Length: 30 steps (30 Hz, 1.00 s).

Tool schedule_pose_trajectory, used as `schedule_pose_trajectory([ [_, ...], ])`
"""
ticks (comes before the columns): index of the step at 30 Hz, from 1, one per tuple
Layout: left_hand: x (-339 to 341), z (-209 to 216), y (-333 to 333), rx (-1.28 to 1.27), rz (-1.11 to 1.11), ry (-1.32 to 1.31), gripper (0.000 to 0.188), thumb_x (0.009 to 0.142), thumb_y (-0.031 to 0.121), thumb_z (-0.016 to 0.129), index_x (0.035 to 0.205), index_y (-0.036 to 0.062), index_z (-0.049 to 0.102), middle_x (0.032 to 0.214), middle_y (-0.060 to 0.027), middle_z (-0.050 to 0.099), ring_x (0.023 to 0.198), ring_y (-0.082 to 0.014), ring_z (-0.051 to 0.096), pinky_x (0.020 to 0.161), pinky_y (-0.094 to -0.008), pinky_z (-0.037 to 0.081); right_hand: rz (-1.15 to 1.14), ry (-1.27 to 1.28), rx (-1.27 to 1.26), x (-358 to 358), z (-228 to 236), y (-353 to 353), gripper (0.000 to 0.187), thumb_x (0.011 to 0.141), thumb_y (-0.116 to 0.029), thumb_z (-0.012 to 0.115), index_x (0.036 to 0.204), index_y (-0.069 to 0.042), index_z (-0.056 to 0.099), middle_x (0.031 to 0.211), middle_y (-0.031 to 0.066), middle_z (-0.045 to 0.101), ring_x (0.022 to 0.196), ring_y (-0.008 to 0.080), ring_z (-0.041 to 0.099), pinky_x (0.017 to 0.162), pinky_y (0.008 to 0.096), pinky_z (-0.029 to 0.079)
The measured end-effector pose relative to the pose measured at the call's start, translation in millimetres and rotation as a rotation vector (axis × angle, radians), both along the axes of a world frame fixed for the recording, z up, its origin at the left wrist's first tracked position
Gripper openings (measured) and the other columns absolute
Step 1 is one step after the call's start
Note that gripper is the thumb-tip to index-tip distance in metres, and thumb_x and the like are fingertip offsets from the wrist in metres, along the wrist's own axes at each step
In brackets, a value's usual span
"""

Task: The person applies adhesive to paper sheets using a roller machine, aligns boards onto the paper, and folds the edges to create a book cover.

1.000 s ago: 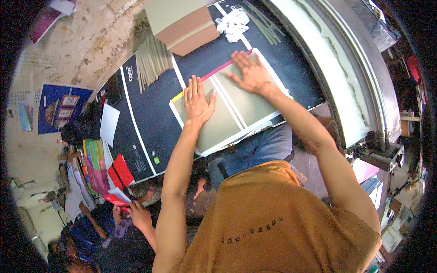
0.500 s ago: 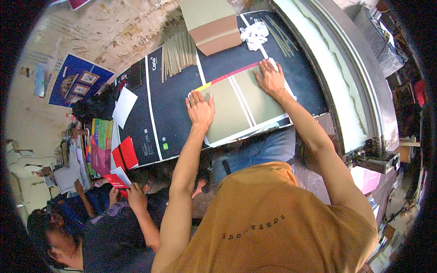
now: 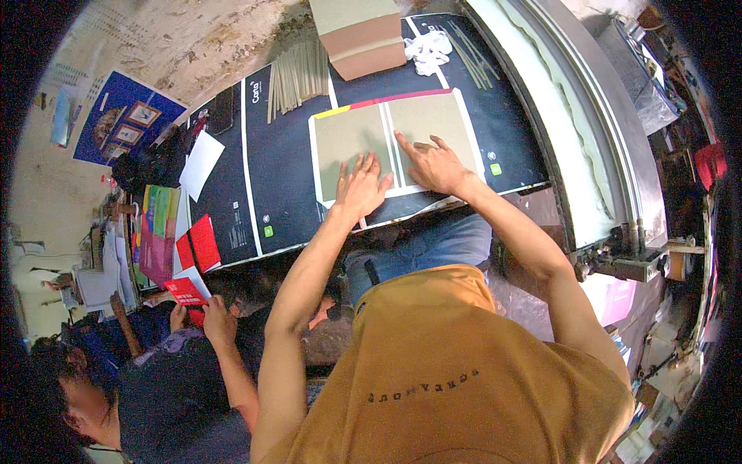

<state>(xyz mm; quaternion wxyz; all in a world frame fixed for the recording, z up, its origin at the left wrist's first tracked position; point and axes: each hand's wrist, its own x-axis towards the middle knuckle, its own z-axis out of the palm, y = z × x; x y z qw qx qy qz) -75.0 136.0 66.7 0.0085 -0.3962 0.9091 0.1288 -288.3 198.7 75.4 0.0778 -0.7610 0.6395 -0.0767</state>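
A book cover [image 3: 350, 143] lies flat on the black work surface, made of grey-beige boards on a white-edged sheet. A narrow spine gap splits it, and a red and yellow strip [image 3: 394, 100] runs along its far edge. My left hand [image 3: 362, 187] rests on the near part of the left board, palm down with fingers extended. My right hand [image 3: 437, 164] is over the right board near the spine, index finger stretched out and the others loosely spread. Neither hand grips anything.
Behind the cover stand a stack of boards [image 3: 359, 42], thin strips [image 3: 297, 76] and a crumpled white cloth [image 3: 427, 52]. A large machine [image 3: 568, 116] borders the right. At left, a person [image 3: 174, 394] holds a red booklet [image 3: 188, 291] near another red notebook [image 3: 199, 244].
Both hands have drawn back from the cover's far edge toward its near edge and closer together. The cover lies turned slightly clockwise, showing a green mark to its right.
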Motion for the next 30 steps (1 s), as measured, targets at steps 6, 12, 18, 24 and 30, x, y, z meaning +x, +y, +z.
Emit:
schedule_pose_trajectory([
  [6,2,18,24,-0.137,-0.265,0.029,0.039,0.078,0.016,0.068,0.111,-0.0038,0.064,0.102,-0.0233,0.072,0.094,-0.0374,0.073,0.102,-0.0496,0.052,0.202,0.188,-0.048,23,-2,32,0.094,0.083,-0.012,0.065,0.164,-0.010,0.016,0.091,0.0157,0.073,0.105,0.0297,0.069,0.119,0.0550,0.031],
  [12,0,-13,20,-0.221,-0.329,0.016,0.032,0.077,0.006,0.066,0.108,-0.0029,0.064,0.088,-0.0199,0.072,0.083,-0.0364,0.073,0.088,-0.0454,0.059,0.107,0.277,-0.033,35,-5,32,0.096,0.081,-0.008,0.065,0.164,-0.013,0.017,0.090,0.0084,0.070,0.098,0.0228,0.069,0.119,0.0538,0.032],
  [18,6,-19,22,-0.195,-0.313,0.114,0.033,0.078,0.008,0.068,0.111,0.0052,0.066,0.098,-0.0155,0.067,0.092,-0.0337,0.070,0.084,-0.0458,0.058,0.134,0.116,-0.081,18,-9,39,0.097,0.079,-0.012,0.069,0.163,-0.012,0.019,0.083,0.0087,0.073,0.093,0.0232,0.072,0.118,0.0509,0.032],
  [24,8,-16,18,-0.225,-0.358,0.091,0.040,0.079,0.012,0.071,0.119,0.0129,0.068,0.108,-0.0127,0.059,0.104,-0.0295,0.065,0.085,-0.0433,0.059,0.126,0.099,-0.117,14,-15,39,0.094,0.080,-0.013,0.069,0.162,-0.013,0.024,0.087,0.0080,0.074,0.095,0.0232,0.072,0.117,0.0512,0.032],
  [30,6,-16,16,-0.218,-0.361,0.064,0.039,0.079,0.014,0.071,0.117,0.0122,0.070,0.108,-0.0134,0.060,0.104,-0.0297,0.065,0.081,-0.0450,0.060,0.165,0.092,-0.230,19,-17,40,0.089,0.081,-0.014,0.068,0.161,-0.010,0.027,0.095,0.0063,0.074,0.103,0.0223,0.069,0.115,0.0512,0.034],
])
